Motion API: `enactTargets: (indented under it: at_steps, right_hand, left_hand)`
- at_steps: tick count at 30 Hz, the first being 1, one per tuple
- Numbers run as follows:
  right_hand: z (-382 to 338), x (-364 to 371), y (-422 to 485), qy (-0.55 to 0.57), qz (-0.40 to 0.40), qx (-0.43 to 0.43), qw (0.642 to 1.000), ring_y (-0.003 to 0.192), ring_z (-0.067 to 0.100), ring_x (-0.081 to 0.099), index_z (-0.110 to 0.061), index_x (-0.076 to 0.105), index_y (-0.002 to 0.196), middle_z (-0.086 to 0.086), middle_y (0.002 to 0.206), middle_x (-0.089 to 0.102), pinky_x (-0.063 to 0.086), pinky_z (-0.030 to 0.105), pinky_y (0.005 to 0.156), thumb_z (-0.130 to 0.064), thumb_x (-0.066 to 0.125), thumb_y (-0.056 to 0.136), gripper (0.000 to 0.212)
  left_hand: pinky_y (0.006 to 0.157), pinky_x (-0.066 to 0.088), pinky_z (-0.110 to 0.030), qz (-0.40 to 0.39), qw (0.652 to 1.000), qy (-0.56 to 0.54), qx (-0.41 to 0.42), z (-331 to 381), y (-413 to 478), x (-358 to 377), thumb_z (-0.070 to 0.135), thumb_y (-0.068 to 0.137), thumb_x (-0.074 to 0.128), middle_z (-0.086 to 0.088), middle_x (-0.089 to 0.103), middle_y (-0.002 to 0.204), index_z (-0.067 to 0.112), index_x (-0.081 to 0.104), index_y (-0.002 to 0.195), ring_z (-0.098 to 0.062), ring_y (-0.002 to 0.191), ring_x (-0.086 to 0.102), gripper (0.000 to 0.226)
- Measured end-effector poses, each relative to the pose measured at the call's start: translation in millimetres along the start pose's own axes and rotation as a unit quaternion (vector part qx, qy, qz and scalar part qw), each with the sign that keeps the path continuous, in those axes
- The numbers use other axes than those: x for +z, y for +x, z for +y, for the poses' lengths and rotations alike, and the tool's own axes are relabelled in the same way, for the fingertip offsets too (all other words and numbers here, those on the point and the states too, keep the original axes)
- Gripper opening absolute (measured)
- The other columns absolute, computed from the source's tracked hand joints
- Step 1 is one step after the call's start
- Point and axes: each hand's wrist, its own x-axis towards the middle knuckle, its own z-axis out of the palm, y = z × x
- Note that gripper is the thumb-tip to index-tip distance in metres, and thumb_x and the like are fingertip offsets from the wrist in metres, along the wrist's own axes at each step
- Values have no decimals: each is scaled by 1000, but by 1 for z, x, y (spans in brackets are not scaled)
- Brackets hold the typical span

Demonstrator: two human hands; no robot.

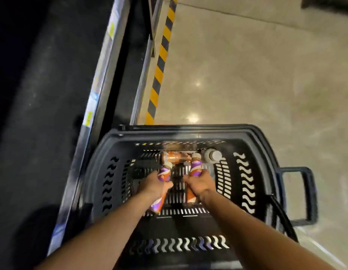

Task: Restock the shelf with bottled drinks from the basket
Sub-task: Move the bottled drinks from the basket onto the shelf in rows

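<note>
A dark plastic basket (108,152) stands on the floor below me, beside the shelf (42,84) on the left. Both my arms reach down into it. My left hand (152,185) grips a purple-and-orange bottle (165,173) with a pale cap. My right hand (198,183) grips a second purple-and-orange bottle (195,167). An orange bottle (174,157) lies on its side at the basket's far end, and a clear bottle with a white cap (213,155) stands to its right. More of the purple bottles lie under my hands.
The shelf's metal front edge with price tags (100,82) runs diagonally along the left. A yellow-and-black hazard stripe (161,57) marks the floor by the shelf base. The basket's pull handle (298,193) sticks out right. Polished beige floor (257,75) spreads beyond.
</note>
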Motion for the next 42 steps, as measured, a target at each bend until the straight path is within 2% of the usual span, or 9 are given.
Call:
enactTargets:
  at_steps: [7, 12, 16, 20, 26, 31, 35, 37, 42]
  right_hand:
    - [-93, -103, -185, 12, 26, -79, 997, 95, 22, 67, -25, 55, 113, 1, 105, 70, 53, 43, 93, -36, 80, 73, 49]
    - [-131, -172, -357, 50, 17, -141, 989, 84, 18, 68, -27, 57, 98, 0, 92, 70, 57, 42, 83, -31, 78, 65, 39]
    - [-154, -222, -482, 65, 25, -223, 972, 69, 5, 59, -23, 55, 98, -4, 83, 64, 41, 18, 55, -20, 77, 77, 30]
    - [-159, -257, -582, 76, -3, -299, 951, 76, 16, 65, -29, 52, 92, 3, 87, 65, 55, 27, 66, -23, 77, 81, 28]
    - [-148, -283, -685, 19, -97, -406, 909, 76, 22, 68, -29, 55, 94, 3, 84, 67, 60, 38, 70, -24, 80, 78, 30]
    - [-136, -269, -768, -42, -220, -489, 843, 69, 19, 65, -22, 58, 91, 8, 81, 66, 56, 34, 64, -23, 82, 77, 28]
    - [-113, -236, -842, -97, -345, -536, 765, 61, 11, 62, -19, 59, 88, -3, 69, 65, 54, 26, 57, -22, 83, 76, 27]
    - [-95, -219, -878, -128, -415, -536, 724, 60, 7, 62, -16, 60, 90, -5, 67, 64, 50, 20, 55, -14, 81, 80, 23]
    - [-18, -179, -971, -198, -544, -517, 631, 65, 14, 64, -20, 65, 93, 9, 72, 67, 53, 23, 59, -21, 85, 70, 31]
  left_hand:
    - [60, 35, -25, 20, 994, -86, 62, 114, -216, -100, 21, 88, 68, 3, 56, 87, 14, 59, 103, -13, 72, 49, 19]
    - [52, 37, -22, 3, 973, -214, 82, 152, -393, -158, 18, 89, 68, 0, 63, 87, 13, 60, 110, -6, 68, 54, 23]
    - [61, 52, -21, 24, 936, -325, 132, 155, -527, -188, 18, 89, 69, -2, 70, 92, 17, 61, 116, -13, 80, 68, 28]
    - [84, 58, -45, 51, 907, -392, 144, 135, -634, -203, 32, 88, 70, -6, 73, 99, 33, 58, 113, -23, 87, 73, 28]
    - [66, 59, -31, 182, 838, -479, 187, 101, -757, -209, 39, 83, 76, 1, 74, 81, 25, 60, 106, -13, 75, 74, 31]
    - [84, 57, -55, 287, 764, -539, 210, 51, -850, -213, 33, 80, 75, -25, 66, 98, 9, 57, 99, -41, 93, 68, 35]
    - [71, 56, -51, 375, 694, -578, 209, -8, -924, -205, 29, 78, 76, -30, 60, 84, 1, 53, 96, -31, 72, 63, 40]
    - [70, 55, -45, 413, 661, -596, 192, -43, -961, -194, 28, 78, 78, -24, 62, 80, 8, 58, 93, -31, 71, 62, 32]
    - [85, 54, -62, 516, 567, -629, 132, -145, -1044, -149, 51, 52, 78, -19, 71, 91, 32, 67, 92, -44, 86, 69, 45]
